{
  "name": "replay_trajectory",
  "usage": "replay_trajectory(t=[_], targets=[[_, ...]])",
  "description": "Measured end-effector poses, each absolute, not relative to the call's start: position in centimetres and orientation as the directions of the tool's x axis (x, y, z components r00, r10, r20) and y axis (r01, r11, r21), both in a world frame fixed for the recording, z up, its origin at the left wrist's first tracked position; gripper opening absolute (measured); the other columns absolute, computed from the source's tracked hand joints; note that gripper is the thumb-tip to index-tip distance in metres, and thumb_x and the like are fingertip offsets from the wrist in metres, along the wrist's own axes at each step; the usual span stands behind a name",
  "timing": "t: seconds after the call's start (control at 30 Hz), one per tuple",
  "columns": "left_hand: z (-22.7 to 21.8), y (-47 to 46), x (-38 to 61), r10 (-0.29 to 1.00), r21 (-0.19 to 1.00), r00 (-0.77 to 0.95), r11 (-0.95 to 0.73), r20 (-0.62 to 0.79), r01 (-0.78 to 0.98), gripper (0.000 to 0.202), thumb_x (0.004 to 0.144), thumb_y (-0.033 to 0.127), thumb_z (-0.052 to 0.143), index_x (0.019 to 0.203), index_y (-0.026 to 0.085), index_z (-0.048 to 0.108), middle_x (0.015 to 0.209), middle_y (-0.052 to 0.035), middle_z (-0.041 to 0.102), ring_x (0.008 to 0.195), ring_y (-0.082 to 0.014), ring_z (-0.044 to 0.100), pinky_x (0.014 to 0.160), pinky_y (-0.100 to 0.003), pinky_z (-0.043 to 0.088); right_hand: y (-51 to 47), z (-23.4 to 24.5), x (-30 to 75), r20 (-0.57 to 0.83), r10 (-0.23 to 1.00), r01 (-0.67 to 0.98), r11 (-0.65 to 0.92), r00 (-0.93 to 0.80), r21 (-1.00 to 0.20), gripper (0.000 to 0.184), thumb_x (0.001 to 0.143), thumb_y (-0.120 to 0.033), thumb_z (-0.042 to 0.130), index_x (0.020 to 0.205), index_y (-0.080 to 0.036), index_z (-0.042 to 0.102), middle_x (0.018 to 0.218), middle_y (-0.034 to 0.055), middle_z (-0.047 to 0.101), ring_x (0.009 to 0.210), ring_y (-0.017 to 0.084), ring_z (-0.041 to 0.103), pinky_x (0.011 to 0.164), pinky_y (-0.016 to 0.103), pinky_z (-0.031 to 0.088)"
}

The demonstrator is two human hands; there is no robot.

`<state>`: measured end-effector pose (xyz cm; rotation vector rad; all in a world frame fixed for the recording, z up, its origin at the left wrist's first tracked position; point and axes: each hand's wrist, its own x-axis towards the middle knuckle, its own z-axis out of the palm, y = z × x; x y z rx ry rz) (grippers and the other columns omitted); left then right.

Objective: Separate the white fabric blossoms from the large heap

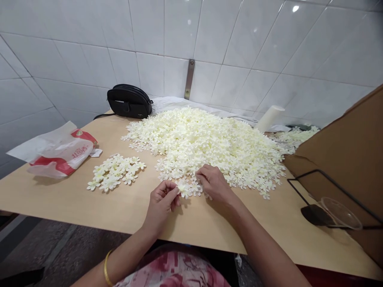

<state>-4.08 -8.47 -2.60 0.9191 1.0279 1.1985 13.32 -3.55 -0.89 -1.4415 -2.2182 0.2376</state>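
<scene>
A large heap of cream-white artificial flowers (203, 139) covers the middle of the table. At its near edge my left hand (164, 199) pinches a white flower (184, 189) between thumb and fingertips. My right hand (213, 182) is just to the right, at the front of the heap, its fingers closed and pointing down among the blossoms. What those fingers hold, if anything, is hidden. To the left, apart from the heap, lies a smaller group of the same flowers (115, 172).
A white and red plastic bag (64, 153) lies at the left, with a black pouch (129, 101) behind it against the tiled wall. A white cylinder (269, 118) leans behind the heap. Cardboard (344, 159), a black wire frame (321, 172) and a clear lid (341, 213) stand at the right.
</scene>
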Motion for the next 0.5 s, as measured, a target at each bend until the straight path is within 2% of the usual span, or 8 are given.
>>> replay_trajectory(t=[0.13,0.23,0.33,0.5], targets=[[-2.8,-8.5,-4.1,0.989,0.950,0.064,0.147,-0.135,-0.276,0.015,0.071,0.031,0.056,0.069,0.016,0.050,0.047,0.0036,0.049,0.042,-0.0056,0.038,0.042,-0.017,0.028,-3.6,-0.3,13.9,0.298,0.922,0.657,0.385,-0.246,-0.648,0.019,0.077,-0.017,0.040,0.064,-0.018,0.053,0.063,-0.0008,0.052,0.060,0.012,0.047,0.058,0.023,0.034],[-2.6,-8.5,-4.1,0.989,0.956,0.062,0.143,-0.131,-0.256,0.015,0.072,0.031,0.054,0.069,0.016,0.049,0.047,0.0037,0.048,0.043,-0.0061,0.037,0.043,-0.017,0.028,-3.5,0.6,14.3,0.285,0.940,0.581,0.340,-0.188,-0.739,0.016,0.076,-0.020,0.042,0.064,-0.018,0.052,0.061,-0.0016,0.050,0.059,0.011,0.045,0.056,0.022,0.035],[-2.1,-8.6,-4.1,0.989,0.962,0.056,0.149,-0.140,-0.230,0.015,0.072,0.030,0.054,0.068,0.017,0.049,0.047,0.0037,0.048,0.043,-0.0062,0.037,0.043,-0.017,0.028,-2.7,1.8,14.8,0.359,0.930,0.557,0.342,-0.082,-0.757,0.017,0.077,-0.025,0.043,0.064,-0.017,0.052,0.060,-0.0018,0.049,0.058,0.011,0.044,0.057,0.022,0.036],[-2.1,-8.5,-3.8,0.984,0.944,0.044,0.176,-0.170,-0.278,0.020,0.071,0.033,0.056,0.064,0.016,0.048,0.044,0.0038,0.045,0.040,-0.0054,0.034,0.039,-0.017,0.025,0.8,3.7,15.6,0.541,0.836,0.641,0.364,0.095,-0.675,0.020,0.077,-0.028,0.042,0.065,-0.017,0.052,0.060,-0.0006,0.050,0.058,0.012,0.044,0.056,0.023,0.036]])
